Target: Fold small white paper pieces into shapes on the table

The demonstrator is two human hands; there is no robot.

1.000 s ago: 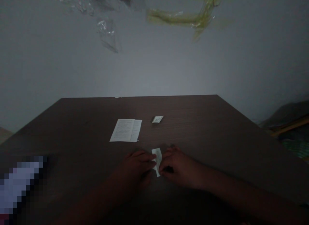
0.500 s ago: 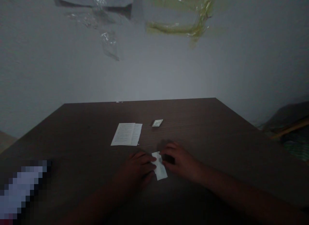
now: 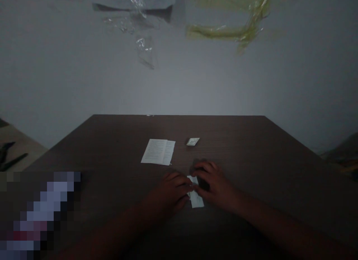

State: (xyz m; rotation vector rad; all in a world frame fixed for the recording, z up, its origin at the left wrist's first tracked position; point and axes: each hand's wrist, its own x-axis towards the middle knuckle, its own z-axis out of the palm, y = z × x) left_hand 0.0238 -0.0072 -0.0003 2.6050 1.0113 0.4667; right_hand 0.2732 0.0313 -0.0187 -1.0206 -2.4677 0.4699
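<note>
A small white strip of paper [image 3: 197,199] lies on the dark table, slightly tilted, between my two hands. My left hand [image 3: 175,191] is at its left edge, with curved fingertips pressed onto the paper. From the right, my right hand [image 3: 211,180] grips it, thumb on the middle and fingers curled near the top end. The fingertips of both hands nearly meet over the strip and cover part of it. A small folded paper piece [image 3: 192,142] lies beyond my right hand. Printed sheets [image 3: 156,151] rest, overlapping, farther off to the left.
The dark wooden table [image 3: 112,140] reaches back to a pale wall [image 3: 179,85] with taped papers and yellow tape [image 3: 215,32]. A blurred-out pale object [image 3: 41,204] is at the lower left. Dark items [image 3: 12,161] lie on a light surface beyond the table's left edge.
The view has shifted, so the table and papers appear farther right. My fingertips have come closer together over the middle of the paper strip.
</note>
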